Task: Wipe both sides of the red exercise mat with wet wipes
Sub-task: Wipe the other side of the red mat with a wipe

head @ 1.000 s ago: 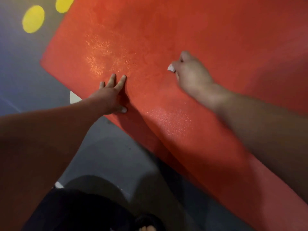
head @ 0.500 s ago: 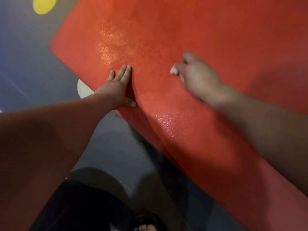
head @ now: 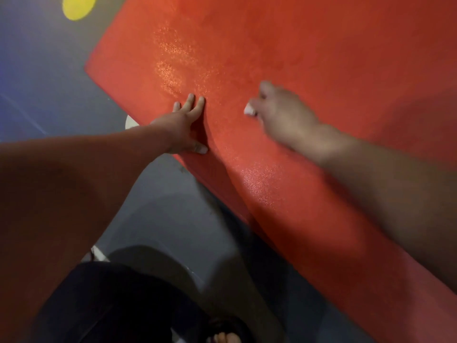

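The red exercise mat (head: 309,58) lies flat on the floor and fills the upper right of the head view, its near edge running from upper left to lower right. My left hand (head: 184,125) presses flat on the mat near that edge, fingers straight and together. To its right, my right hand (head: 279,112) is curled round a small white wet wipe (head: 249,110), which touches the mat and pokes out at the hand's left side. The right hand is blurred. Shiny damp patches show on the mat above my left hand and near the front edge.
Grey-blue floor (head: 160,206) lies to the left of and below the mat. A yellow floor dot (head: 78,6) sits at the top left, a white dot (head: 131,122) peeks from under the mat's edge. My dark-clothed leg and sandalled foot (head: 223,337) are at the bottom.
The view has shifted, so the mat's corner sits further right. My right hand with the wipe has slid a little across the mat; my left hand stays pressed flat by the edge.
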`<state>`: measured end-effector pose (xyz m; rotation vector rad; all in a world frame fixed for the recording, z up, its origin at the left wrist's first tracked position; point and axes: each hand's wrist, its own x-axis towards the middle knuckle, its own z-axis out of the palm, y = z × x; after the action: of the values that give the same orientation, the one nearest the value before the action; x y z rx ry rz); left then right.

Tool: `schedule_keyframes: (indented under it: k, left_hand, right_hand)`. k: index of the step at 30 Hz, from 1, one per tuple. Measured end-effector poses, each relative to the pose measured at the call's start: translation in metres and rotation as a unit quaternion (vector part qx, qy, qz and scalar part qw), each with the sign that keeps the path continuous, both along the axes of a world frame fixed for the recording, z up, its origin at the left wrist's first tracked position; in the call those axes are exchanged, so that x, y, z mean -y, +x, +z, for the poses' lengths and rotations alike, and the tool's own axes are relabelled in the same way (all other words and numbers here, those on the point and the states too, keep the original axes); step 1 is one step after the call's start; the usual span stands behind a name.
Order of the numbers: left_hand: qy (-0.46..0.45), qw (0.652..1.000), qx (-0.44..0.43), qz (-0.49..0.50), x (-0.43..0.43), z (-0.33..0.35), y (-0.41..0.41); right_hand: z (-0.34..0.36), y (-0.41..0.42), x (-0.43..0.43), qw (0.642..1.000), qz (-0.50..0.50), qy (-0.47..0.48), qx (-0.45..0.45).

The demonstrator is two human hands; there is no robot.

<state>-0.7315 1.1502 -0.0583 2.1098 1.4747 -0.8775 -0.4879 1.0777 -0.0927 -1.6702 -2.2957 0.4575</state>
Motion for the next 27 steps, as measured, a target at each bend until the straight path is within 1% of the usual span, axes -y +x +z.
schedule_keyframes:
  k: [1,2,4,6,7,8,9,10,11,12,13,14,15,17,18,19,21,22,24,25,27]
  left_hand:
    - [-0.006,1.000,-0.006,-0.013,-0.005,0.003,-0.002]
    - [-0.008,1.000,-0.015,-0.026,-0.009,0.004,-0.004]
    - [0.000,0.999,-0.032,-0.044,-0.010,0.002,-0.005]
    - [0.016,0.998,-0.037,-0.043,-0.006,-0.003,-0.006]
    - [0.020,0.998,-0.035,-0.040,-0.004,-0.006,-0.007]
    - [0.020,0.999,-0.032,-0.037,-0.003,-0.007,-0.008]
    - [0.019,0.999,-0.031,-0.035,-0.002,-0.008,-0.010]
    - [0.018,0.999,-0.031,-0.033,-0.002,-0.007,-0.011]
    - [0.016,0.999,-0.032,-0.031,-0.002,-0.006,-0.012]
    - [0.014,0.999,-0.031,-0.029,-0.002,-0.005,-0.012]
    - [0.013,0.999,-0.030,-0.028,-0.001,-0.004,-0.010]
    - [0.013,0.999,-0.029,-0.026,0.000,-0.004,-0.008]
    - [0.013,0.999,-0.029,-0.024,0.001,-0.003,-0.006]
    - [0.012,0.999,-0.029,-0.014,0.001,-0.003,-0.002]
    - [0.011,0.999,-0.031,-0.011,0.000,-0.003,-0.001]
    - [0.010,0.999,-0.034,-0.010,0.000,-0.004,0.001]
    - [0.010,0.999,-0.040,-0.014,0.000,-0.005,0.005]
    - [0.011,0.999,-0.041,-0.013,0.001,-0.006,0.005]
    - [0.011,0.999,-0.039,-0.007,0.003,-0.007,0.004]
    - [0.011,0.999,-0.038,-0.006,0.004,-0.008,0.003]
    - [0.013,0.999,-0.040,-0.010,0.006,-0.009,0.004]
  right_hand:
    - [-0.002,0.009,-0.011,0.998,-0.066,0.001,0.008]
    - [-0.001,0.010,-0.016,0.995,-0.102,-0.003,0.009]
    - [0.001,-0.008,-0.008,0.995,-0.095,-0.024,-0.011]
    - [0.007,-0.037,0.023,0.998,-0.035,-0.039,-0.038]
    - [0.007,-0.051,0.043,0.996,0.005,-0.061,-0.068]
    - [0.008,-0.063,0.064,0.993,0.065,-0.057,-0.077]
    - [0.010,-0.072,0.081,0.987,0.140,-0.031,-0.075]
    - [0.011,-0.076,0.092,0.976,0.208,-0.011,-0.072]
    - [0.009,-0.074,0.094,0.967,0.242,-0.003,-0.075]
    - [0.007,-0.067,0.089,0.965,0.249,-0.010,-0.083]
    - [0.003,-0.057,0.077,0.969,0.223,-0.038,-0.096]
    - [0.001,-0.045,0.062,0.980,0.181,-0.043,-0.072]
    - [-0.002,-0.034,0.047,0.991,0.121,-0.025,-0.047]
    - [-0.006,-0.021,0.036,0.999,0.023,0.015,-0.020]
    - [-0.004,-0.025,0.042,1.000,0.012,0.014,-0.020]
    - [-0.001,-0.032,0.056,0.999,0.035,0.011,-0.025]
    - [0.006,-0.046,0.094,0.989,0.141,-0.006,-0.050]
    - [0.010,-0.048,0.112,0.979,0.192,-0.033,-0.062]
    - [0.009,-0.035,0.126,0.967,0.242,-0.056,-0.056]
    - [0.005,-0.022,0.120,0.969,0.237,-0.052,-0.047]
    - [-0.007,0.011,0.092,0.986,0.161,-0.023,-0.026]
